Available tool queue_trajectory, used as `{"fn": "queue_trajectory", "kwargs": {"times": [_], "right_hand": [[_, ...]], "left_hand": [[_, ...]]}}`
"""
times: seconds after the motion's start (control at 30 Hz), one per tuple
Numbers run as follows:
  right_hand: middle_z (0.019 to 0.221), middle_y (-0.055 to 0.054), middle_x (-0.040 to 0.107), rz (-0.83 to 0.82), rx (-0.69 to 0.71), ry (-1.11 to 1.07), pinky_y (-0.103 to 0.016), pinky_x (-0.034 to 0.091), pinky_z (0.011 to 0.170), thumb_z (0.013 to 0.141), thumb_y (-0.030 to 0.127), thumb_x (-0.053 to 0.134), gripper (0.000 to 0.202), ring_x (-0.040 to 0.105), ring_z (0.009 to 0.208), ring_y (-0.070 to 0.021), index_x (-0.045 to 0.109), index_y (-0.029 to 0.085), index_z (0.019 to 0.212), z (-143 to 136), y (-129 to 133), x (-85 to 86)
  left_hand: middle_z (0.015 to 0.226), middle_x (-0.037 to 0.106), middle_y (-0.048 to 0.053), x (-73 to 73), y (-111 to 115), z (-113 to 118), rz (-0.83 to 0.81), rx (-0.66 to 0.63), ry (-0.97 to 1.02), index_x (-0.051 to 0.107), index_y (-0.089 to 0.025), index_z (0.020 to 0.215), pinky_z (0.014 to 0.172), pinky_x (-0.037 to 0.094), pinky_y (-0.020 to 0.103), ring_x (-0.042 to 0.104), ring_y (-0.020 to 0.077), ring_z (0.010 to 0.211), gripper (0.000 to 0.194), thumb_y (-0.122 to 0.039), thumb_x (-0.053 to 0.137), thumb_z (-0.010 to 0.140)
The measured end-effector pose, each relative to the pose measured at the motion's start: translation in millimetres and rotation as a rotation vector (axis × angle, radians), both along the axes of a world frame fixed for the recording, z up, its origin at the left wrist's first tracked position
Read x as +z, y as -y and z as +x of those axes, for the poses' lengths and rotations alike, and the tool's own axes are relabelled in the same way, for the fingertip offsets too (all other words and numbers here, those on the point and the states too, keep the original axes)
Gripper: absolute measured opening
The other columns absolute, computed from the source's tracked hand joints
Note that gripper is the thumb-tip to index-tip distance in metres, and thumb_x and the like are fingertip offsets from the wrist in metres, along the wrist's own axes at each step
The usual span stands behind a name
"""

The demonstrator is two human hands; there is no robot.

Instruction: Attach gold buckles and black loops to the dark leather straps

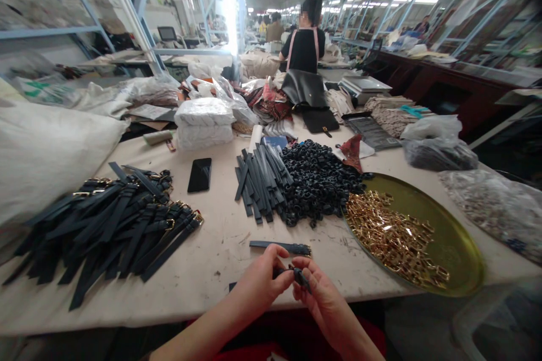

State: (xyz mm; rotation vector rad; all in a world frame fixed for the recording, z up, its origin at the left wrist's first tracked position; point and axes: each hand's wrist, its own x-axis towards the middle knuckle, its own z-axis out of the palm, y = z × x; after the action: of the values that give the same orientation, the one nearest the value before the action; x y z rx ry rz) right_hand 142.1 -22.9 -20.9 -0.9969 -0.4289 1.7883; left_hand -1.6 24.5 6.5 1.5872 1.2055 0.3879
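Near the front edge of the table, my left hand [267, 275] and my right hand [315, 289] meet, fingers closed on a short dark leather strap [302, 280]. The fingers cover much of it, so whether a buckle is on it is hidden. Just beyond my hands lies another dark strap [279, 247] with a metal buckle at its right end. Farther off sit a stack of plain dark strips [262, 180] and a heap of small black loops [322, 180]. To the right, gold buckles [389, 231] lie in a round gold-coloured tray [466, 245].
A pile of buckled straps [127, 225] covers the left of the table, with a black phone [199, 175] beyond it. Behind are wrapped white bundles [204, 121], a black leather piece [307, 90] and plastic bags [438, 144]. A person [305, 39] stands farther back, facing away.
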Motion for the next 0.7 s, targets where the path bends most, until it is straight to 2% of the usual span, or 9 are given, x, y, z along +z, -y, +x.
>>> {"fn": "queue_trajectory", "kwargs": {"times": [0.13,0.27,0.33,0.4,0.47,0.53,0.63,0.7], "right_hand": [[0.062,0.003,0.048,-0.040,0.161,-0.137,-0.020,0.034,0.054,0.074,0.036,0.062,0.024,0.039,0.055,-0.0064,0.058,0.015,0.084,-1.8,2.9,-0.3],[0.061,0.004,0.047,-0.032,0.164,-0.137,-0.019,0.033,0.055,0.074,0.032,0.063,0.019,0.039,0.055,-0.0064,0.055,0.015,0.073,2.9,4.9,-1.2],[0.062,0.003,0.048,0.022,0.123,-0.023,-0.021,0.034,0.058,0.074,0.035,0.062,0.022,0.041,0.058,-0.0075,0.054,0.015,0.070,5.9,4.1,-0.5],[0.061,0.003,0.049,0.083,0.054,0.193,-0.022,0.035,0.059,0.073,0.038,0.061,0.025,0.042,0.059,-0.0087,0.053,0.015,0.070,7.8,1.6,1.1],[0.056,0.004,0.049,0.125,-0.011,0.430,-0.023,0.035,0.057,0.073,0.041,0.061,0.028,0.043,0.055,-0.0095,0.051,0.016,0.067,7.6,-1.6,2.7],[0.053,0.006,0.048,0.146,-0.064,0.552,-0.023,0.035,0.052,0.071,0.043,0.062,0.029,0.044,0.050,-0.0095,0.047,0.018,0.069,6.2,-4.1,3.8],[0.057,0.007,0.051,0.140,-0.080,0.484,-0.022,0.035,0.046,0.072,0.044,0.060,0.031,0.046,0.046,-0.0092,0.045,0.021,0.086,5.5,-4.3,4.3],[0.061,0.006,0.053,0.122,-0.020,0.381,-0.021,0.035,0.046,0.075,0.042,0.057,0.029,0.048,0.047,-0.0086,0.045,0.021,0.090,7.5,-2.7,4.8]], "left_hand": [[0.076,0.061,0.000,1.9,0.2,-2.7,0.086,-0.045,-0.168,0.051,-0.019,0.091,0.057,0.035,0.022,0.053,0.0140,0.067,0.027,-0.039,0.053,0.073],[0.073,0.062,0.001,4.2,0.7,-5.8,0.062,-0.095,-0.250,0.058,-0.018,0.080,0.054,0.033,0.022,0.051,0.0144,0.065,0.030,-0.046,0.053,0.071],[0.071,0.061,0.000,8.3,1.9,-5.8,0.005,-0.102,-0.189,0.059,-0.017,0.078,0.053,0.032,0.021,0.050,0.0129,0.063,0.028,-0.043,0.053,0.071],[0.069,0.060,-0.001,13.9,3.5,-4.0,-0.066,-0.099,-0.078,0.061,-0.017,0.080,0.053,0.033,0.020,0.049,0.0113,0.061,0.023,-0.037,0.051,0.072],[0.068,0.059,-0.002,18.7,4.6,-1.0,-0.151,-0.092,0.040,0.060,-0.016,0.082,0.052,0.034,0.020,0.048,0.0101,0.059,0.022,-0.033,0.049,0.073],[0.068,0.059,-0.001,20.5,4.8,1.6,-0.239,-0.066,0.147,0.059,-0.014,0.082,0.051,0.035,0.020,0.048,0.0093,0.057,0.022,-0.031,0.049,0.073],[0.068,0.057,-0.001,17.0,4.3,1.8,-0.340,-0.041,0.268,0.057,-0.012,0.080,0.050,0.035,0.019,0.046,0.0079,0.055,0.019,-0.027,0.050,0.071],[0.065,0.055,-0.002,12.6,4.2,-0.7,-0.383,-0.044,0.302,0.057,-0.012,0.080,0.047,0.032,0.018,0.042,0.0065,0.053,0.017,-0.026,0.051,0.071]]}}
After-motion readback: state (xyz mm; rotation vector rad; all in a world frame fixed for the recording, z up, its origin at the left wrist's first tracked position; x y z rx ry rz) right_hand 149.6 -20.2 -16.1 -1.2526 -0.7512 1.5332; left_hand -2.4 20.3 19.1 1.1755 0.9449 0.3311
